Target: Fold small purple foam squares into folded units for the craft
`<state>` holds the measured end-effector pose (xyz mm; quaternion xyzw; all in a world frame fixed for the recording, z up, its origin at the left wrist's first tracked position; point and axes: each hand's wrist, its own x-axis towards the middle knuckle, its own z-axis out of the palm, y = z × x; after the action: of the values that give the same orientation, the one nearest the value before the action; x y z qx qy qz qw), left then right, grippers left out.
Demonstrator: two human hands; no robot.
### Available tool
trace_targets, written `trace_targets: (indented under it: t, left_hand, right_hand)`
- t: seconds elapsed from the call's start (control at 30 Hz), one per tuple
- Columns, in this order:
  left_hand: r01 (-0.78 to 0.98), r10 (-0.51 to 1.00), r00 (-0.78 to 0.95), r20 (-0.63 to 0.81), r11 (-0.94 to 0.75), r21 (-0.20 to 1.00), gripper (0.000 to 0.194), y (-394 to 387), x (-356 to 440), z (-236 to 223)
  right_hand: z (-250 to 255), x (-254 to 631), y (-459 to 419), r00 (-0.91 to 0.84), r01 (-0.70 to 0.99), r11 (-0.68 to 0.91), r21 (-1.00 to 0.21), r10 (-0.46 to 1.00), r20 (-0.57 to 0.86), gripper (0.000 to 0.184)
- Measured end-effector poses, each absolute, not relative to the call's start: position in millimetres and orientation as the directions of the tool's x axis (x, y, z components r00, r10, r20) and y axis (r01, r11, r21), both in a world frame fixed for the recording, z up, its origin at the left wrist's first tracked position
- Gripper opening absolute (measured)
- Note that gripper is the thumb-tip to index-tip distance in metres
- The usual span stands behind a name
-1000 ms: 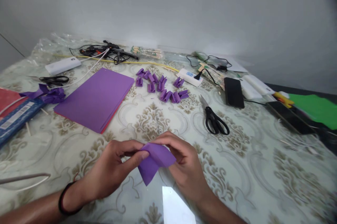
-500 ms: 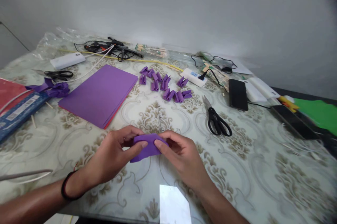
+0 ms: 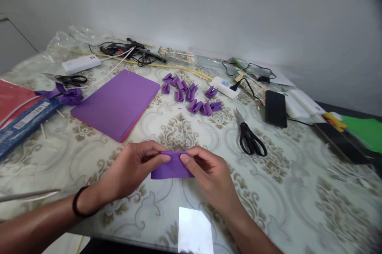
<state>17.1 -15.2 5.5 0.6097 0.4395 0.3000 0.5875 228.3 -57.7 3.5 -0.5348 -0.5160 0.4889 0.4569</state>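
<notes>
Across the tabletop (image 3: 286, 206), covered with a cream cloth in a brown leafy scroll pattern, a stack of flat purple paper sheets (image 3: 116, 104) lies to the left and a group of small folded purple paper pieces (image 3: 192, 94) sits beyond my hands. Nearer me, the fingers of my left hand (image 3: 127, 172) and right hand (image 3: 213, 176) pinch the upper edge of a small purple paper rectangle (image 3: 171, 169), thumbs in front, above the tabletop.

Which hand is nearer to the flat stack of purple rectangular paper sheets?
Left. The left hand is just in front of the flat purple paper stack; the right hand is farther away, to its right.
</notes>
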Motion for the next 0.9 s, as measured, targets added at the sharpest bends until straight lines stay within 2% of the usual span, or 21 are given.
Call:
trace_targets:
  t: [0.2,0.4,0.47,0.53,0.6,0.73,0.8,0.9]
  left_hand:
    - [0.219,0.884,0.444,-0.144,0.049,0.975,0.017,-8.5,14.9,10.1]
    - [0.123,0.769,0.555,-0.317,0.301,0.946,0.014,-7.9,15.8,1.5]
    - [0.086,0.755,0.568,-0.328,0.341,0.936,0.019,-7.6,16.0,1.7]
    - [0.055,0.744,0.589,-0.316,0.353,0.934,0.033,-7.3,16.0,4.6]
    - [0.038,0.741,0.605,-0.293,0.34,0.94,0.039,-7.0,16.0,7.9]
    - [0.169,0.789,0.551,-0.27,0.211,0.963,0.02,-6.2,15.5,9.9]
    - [0.251,0.819,0.514,-0.255,0.141,0.958,0.026,-5.8,15.0,9.0]
    - [0.27,0.834,0.498,-0.237,0.111,0.957,0.027,-5.9,13.9,8.4]
  right_hand:
    - [-0.1,230.0,-57.5,0.016,0.121,-0.131,-0.984,0.991,-0.13,0.032]
    - [-3.5,230.3,-54.6,0.064,0.125,-0.147,-0.981,0.988,-0.14,0.032]
    - [-4.0,230.5,-53.9,0.07,0.119,-0.161,-0.98,0.986,-0.153,0.033]
    - [-3.7,230.5,-53.1,0.078,0.106,-0.172,-0.979,0.983,-0.164,0.034]
    - [-3.0,230.4,-52.4,0.078,0.093,-0.177,-0.98,0.982,-0.171,0.033]
    - [-2.4,229.3,-52.7,0.054,0.095,-0.167,-0.981,0.985,-0.163,0.031]
    - [-2.4,228.6,-53.7,0.042,0.108,-0.158,-0.981,0.987,-0.155,0.029]
    - [-2.0,228.1,-55.1,0.042,0.121,-0.144,-0.982,0.989,-0.14,0.027]
